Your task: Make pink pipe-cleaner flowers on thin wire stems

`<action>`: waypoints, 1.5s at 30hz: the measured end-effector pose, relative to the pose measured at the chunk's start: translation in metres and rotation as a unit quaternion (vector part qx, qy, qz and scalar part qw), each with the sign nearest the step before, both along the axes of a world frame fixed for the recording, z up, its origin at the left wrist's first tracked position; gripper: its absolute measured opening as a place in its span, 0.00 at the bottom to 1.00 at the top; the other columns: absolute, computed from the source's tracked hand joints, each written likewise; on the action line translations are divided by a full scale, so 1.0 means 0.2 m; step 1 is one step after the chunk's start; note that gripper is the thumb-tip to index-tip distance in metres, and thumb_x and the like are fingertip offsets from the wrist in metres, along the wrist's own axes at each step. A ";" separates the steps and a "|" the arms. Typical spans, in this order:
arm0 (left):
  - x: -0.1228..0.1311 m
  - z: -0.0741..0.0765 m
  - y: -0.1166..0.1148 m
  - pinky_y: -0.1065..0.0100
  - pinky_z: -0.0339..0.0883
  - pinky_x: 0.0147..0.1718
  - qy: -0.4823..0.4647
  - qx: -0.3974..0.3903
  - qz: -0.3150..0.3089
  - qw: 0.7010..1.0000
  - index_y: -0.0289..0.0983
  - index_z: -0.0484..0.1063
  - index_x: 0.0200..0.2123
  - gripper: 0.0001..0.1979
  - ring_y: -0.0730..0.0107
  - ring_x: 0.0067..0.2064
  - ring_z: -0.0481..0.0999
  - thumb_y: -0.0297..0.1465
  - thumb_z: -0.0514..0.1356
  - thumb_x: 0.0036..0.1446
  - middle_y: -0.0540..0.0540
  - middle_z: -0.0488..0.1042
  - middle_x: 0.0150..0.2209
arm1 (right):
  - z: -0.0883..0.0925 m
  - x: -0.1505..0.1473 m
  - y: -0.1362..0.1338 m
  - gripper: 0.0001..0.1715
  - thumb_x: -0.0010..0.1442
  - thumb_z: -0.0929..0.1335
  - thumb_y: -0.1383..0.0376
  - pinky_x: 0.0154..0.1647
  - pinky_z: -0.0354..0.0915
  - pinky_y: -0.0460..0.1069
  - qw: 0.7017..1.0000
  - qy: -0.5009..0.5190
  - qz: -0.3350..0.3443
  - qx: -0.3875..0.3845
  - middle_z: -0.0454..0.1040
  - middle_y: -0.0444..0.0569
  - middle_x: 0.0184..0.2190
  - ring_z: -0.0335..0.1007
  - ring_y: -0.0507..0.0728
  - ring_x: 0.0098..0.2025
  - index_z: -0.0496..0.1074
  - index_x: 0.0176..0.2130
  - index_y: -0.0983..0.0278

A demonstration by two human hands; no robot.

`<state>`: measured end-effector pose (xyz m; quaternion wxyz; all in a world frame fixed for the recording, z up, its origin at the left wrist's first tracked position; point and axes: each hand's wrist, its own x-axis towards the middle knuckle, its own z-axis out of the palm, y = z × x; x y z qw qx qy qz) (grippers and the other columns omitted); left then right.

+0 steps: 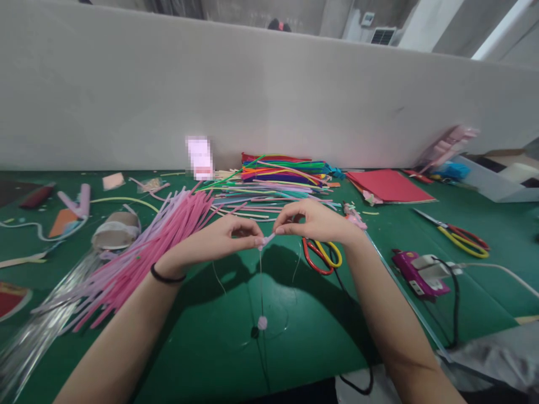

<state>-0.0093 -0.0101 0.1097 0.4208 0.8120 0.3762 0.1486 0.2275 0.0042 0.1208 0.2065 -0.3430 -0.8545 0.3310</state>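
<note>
Green tabletop (202,353) lies below lilac piece (266,241) between 2 hands (229,238) (314,221) (both pinching).

And it's bare on my left hand (236,234) and right hand (314,219) near mid-frame, bare again along both forearms (122,336) toward the lower corners! Left of centre, a thin, rounded black band (164,279) rings my left wrist (170,264). Dark fabric (311,391), apparently my clothing, edges the bottom middle.

Craft workshop: a green worktop (202,353) carries bundled craft stems (181,219) (sorted roughly by colour) and scissors (445,226), against a plain partition (126,84).
</note>
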 end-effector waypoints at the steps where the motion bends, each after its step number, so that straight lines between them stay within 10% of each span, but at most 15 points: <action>1: 0.01 0.00 0.00 0.70 0.65 0.34 -0.001 0.004 0.001 1.000 0.38 0.78 0.37 0.19 0.66 0.36 0.74 0.47 0.57 0.58 0.49 0.77 0.33 | 0.00 0.01 0.01 0.07 0.59 0.69 0.63 0.37 0.63 0.48 1.000 0.005 0.006 -0.003 0.78 0.45 0.33 0.71 0.53 0.36 0.78 0.34 0.62; 28: 0.13 0.02 -0.02 0.67 0.67 0.38 -0.031 0.046 0.045 0.997 0.37 0.79 0.32 0.12 0.67 0.33 0.75 0.40 0.61 0.55 0.49 0.80 0.31 | -0.02 0.05 0.06 0.10 0.60 0.69 0.60 0.39 0.65 0.48 0.996 0.061 0.046 -0.054 0.77 0.46 0.35 0.71 0.53 0.37 0.77 0.37 0.64; 45: 0.03 0.07 -0.01 0.70 0.67 0.34 -0.098 0.064 0.093 0.989 0.37 0.79 0.33 0.11 0.68 0.34 0.76 0.40 0.63 0.54 0.48 0.80 0.32 | -0.20 -0.09 0.09 0.11 0.56 0.72 0.58 0.33 0.63 0.45 0.941 0.255 0.042 -0.217 0.73 0.43 0.31 0.67 0.49 0.32 0.74 0.34 0.64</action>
